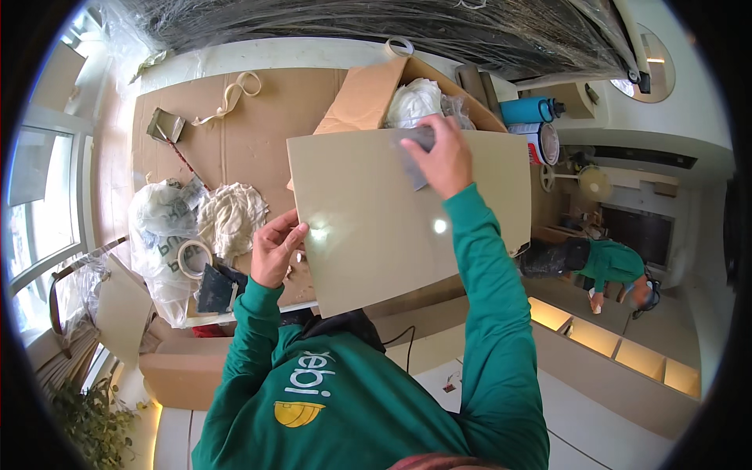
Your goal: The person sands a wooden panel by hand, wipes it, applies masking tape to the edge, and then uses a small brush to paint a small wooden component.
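A large beige panel [376, 251] with a glossy face lies tilted before me, lights reflected in it. My left hand [278, 247] grips its left edge, fingers and thumb closed round the rim. Near the far edge, my right hand [446, 160] is closed on a grey sanding pad [417, 139] that rests on the panel's face. Palm and fingers cover part of the pad. Beyond the panel stands an open cardboard box [356, 98] holding white cloth [413, 103]; the panel's far edge overlaps it in view.
Cardboard [290, 102] covers the table. At left lie a crumpled rag [233, 219], a plastic bag [160, 215], a tape roll [193, 258] and a brush [184, 160]. A blue bottle [529, 110] and a can [540, 143] stand at right. Another person [611, 262] works farther right.
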A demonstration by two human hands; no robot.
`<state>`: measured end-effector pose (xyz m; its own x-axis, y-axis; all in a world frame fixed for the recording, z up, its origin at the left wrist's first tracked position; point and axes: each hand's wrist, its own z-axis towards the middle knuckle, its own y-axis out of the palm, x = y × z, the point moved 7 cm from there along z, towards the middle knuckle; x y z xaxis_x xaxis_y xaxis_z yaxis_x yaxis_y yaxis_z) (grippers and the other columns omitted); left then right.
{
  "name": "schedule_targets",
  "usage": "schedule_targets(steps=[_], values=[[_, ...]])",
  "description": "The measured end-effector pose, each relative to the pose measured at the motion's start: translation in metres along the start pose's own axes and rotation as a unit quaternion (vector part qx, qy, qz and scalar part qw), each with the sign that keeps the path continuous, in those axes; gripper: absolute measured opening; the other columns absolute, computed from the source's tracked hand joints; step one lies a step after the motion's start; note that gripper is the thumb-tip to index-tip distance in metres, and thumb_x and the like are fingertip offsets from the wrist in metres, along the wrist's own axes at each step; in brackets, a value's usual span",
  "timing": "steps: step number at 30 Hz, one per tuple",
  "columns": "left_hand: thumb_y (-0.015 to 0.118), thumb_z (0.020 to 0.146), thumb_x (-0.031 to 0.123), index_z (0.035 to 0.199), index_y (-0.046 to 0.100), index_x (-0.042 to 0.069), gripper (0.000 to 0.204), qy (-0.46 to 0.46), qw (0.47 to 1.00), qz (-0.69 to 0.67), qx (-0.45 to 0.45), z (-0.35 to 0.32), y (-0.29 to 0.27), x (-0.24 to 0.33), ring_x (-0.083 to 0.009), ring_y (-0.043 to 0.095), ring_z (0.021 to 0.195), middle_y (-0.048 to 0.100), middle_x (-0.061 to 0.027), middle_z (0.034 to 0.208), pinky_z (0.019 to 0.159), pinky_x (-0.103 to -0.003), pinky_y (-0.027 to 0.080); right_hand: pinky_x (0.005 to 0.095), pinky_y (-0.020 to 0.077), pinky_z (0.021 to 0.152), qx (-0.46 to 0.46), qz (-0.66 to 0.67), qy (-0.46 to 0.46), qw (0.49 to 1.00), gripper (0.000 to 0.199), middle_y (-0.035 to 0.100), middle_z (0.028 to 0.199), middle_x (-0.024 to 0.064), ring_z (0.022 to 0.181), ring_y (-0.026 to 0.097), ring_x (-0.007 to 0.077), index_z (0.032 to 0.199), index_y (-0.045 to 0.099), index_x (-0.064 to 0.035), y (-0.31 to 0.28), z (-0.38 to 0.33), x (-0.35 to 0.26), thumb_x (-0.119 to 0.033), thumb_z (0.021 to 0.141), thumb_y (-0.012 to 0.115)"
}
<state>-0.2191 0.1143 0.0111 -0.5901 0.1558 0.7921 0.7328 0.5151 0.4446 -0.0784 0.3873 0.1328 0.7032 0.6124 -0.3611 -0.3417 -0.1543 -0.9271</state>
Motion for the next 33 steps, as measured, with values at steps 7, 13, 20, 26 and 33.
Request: schedule_targets(steps=[7,13,20,26,33], values=[[0.066,0.098,0.013,0.131,0.061,-0.006,0.038,0.002,1.0,-0.003,0.001,0.001,-0.005,-0.009,-0.0074,0.064,0.082,0.07,-0.0039,0.1,0.071,-0.023,0.053,0.0455,0.0528,0.077,-0.015,-0.032,-0.02,0.999,0.034,0.059,0.103,0.0094,0.093,0.063,0.0351,0.106,0.06,-0.0117,0.002,0.005,-0.021,-0.023,0.079,0.079],[0.067,0.097,0.013,0.131,0.061,-0.006,0.039,0.01,1.0,0.007,-0.006,0.003,-0.005,-0.011,-0.0068,0.064,0.081,0.071,-0.0032,0.099,0.07,-0.022,0.053,0.0469,0.0533,0.074,0.002,-0.037,-0.042,0.998,0.033,0.057,0.103,0.0104,0.093,0.063,0.0356,0.103,0.059,-0.0136,-0.001,0.008,-0.022,-0.025,0.079,0.077],[0.067,0.097,0.013,0.131,0.061,-0.005,0.039,0.009,1.0,-0.009,-0.001,0.002,-0.002,-0.005,-0.0058,0.062,0.08,0.071,-0.0029,0.099,0.069,-0.021,0.052,0.048,0.0533,0.072,-0.016,-0.06,-0.065,0.996,0.033,0.057,0.102,0.0108,0.091,0.063,0.0358,0.103,0.059,-0.0131,0.002,0.0,-0.037,-0.025,0.079,0.077],[0.068,0.097,0.014,0.132,0.061,-0.005,0.04,0.015,1.0,0.002,-0.001,0.006,-0.009,-0.012,-0.0062,0.062,0.08,0.071,-0.0036,0.1,0.071,-0.022,0.052,0.0474,0.0539,0.072,-0.007,-0.091,-0.068,0.994,0.034,0.055,0.1,0.0103,0.09,0.063,0.0338,0.102,0.059,-0.0112,-0.001,0.005,-0.039,-0.025,0.078,0.078],[0.065,0.099,0.016,0.13,0.063,-0.004,0.038,0.02,1.0,0.004,-0.016,0.005,-0.009,-0.015,-0.0081,0.065,0.086,0.071,-0.0039,0.104,0.073,-0.024,0.055,0.0474,0.0521,0.073,-0.003,-0.078,-0.085,0.993,0.032,0.057,0.101,0.0104,0.091,0.062,0.0362,0.103,0.06,-0.0124,0.0,0.003,-0.044,-0.025,0.079,0.078]])
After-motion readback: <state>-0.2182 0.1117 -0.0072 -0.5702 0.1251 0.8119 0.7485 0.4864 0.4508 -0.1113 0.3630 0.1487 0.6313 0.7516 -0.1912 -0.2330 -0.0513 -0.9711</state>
